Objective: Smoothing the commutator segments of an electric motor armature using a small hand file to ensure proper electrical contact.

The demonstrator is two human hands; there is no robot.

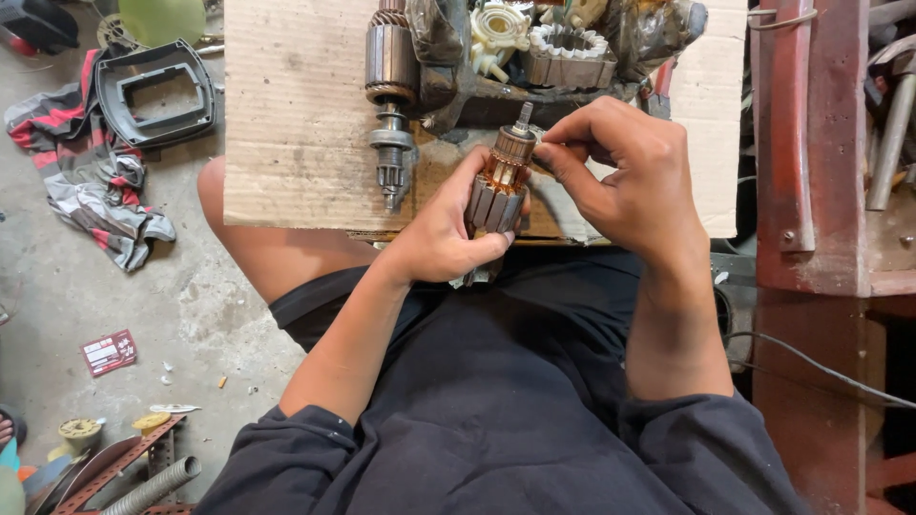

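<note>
Armature (pixel 498 195) bottom end hidden by left hand (pixel 444 234).

Dark pushed-up sleeves, dark shorts, bare left hand (pixel 441 238), bare right hand (pixel 625 176)

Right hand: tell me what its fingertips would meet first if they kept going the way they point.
The right hand points left, fingertips pinched beside the copper end of the armature that the left hand grips. They would probably meet that copper end first; depth is unclear.

Beyond the fingers a second armature (pixel 390 95), white plastic gear (pixel 498 33) and toothed metal ring (pixel 570 55) on cardboard sheet (pixel 296 114); far left of the fingers black plastic frame (pixel 155 93), striped rag (pixel 95 186); right, red metal stand (pixel 811 143).
</note>
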